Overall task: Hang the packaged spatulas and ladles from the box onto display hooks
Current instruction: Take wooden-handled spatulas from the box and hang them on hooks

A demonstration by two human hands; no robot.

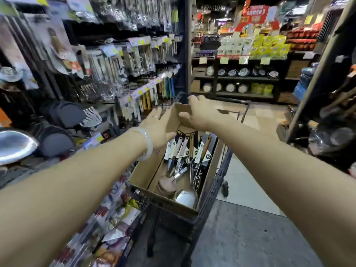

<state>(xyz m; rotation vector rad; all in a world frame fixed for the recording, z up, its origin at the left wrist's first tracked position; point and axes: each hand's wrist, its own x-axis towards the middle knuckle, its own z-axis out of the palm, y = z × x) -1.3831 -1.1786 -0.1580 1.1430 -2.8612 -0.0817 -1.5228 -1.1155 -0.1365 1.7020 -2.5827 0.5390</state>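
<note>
Box [152,166] holds packaged ladles [185,195] and spatulas [192,149].

pale bangle [147,146], ring [156,116], bare forearms

Both hands [178,120] on cardboard box [143,176] flaps, packaged utensils [187,151] inside, cart [217,180]
</note>
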